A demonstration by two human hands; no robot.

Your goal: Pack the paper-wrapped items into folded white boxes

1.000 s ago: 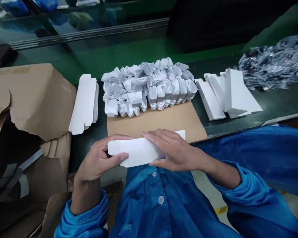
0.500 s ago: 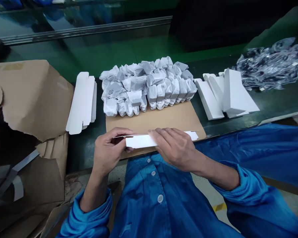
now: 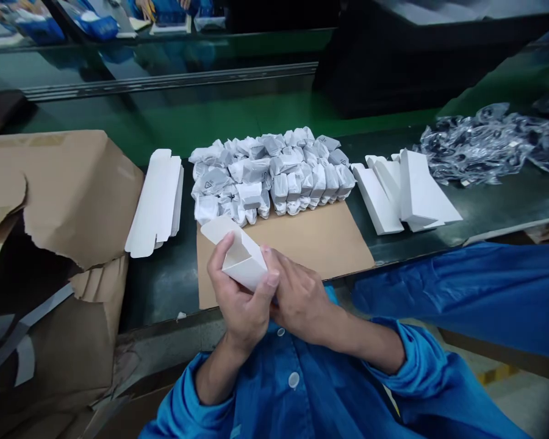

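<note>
A small white carton (image 3: pixel 243 268) is held tilted over the front of the brown cardboard sheet (image 3: pixel 320 238). Its end toward the upper left gapes, with one flap standing out. My left hand (image 3: pixel 240 299) is closed around it, fingers on the far side and thumb on the near side. My right hand (image 3: pixel 302 296) grips the carton's other end, which its fingers hide. Just beyond, many small parts in white wrapping (image 3: pixel 269 171) are lined up in rows on the sheet.
Flat white cartons (image 3: pixel 155 204) are stacked left, beside a torn brown box (image 3: pixel 73 195). Folded-up white cartons (image 3: pixel 416 189) lie right, near a heap of clear-bagged cables (image 3: pixel 480 146). A co-worker's hands (image 3: pixel 146 7) show across the green bench.
The carton was flat and lengthwise between my hands; now it is opened out into a tube and tilted. My hands have come closer together. The view has shifted slightly.
</note>
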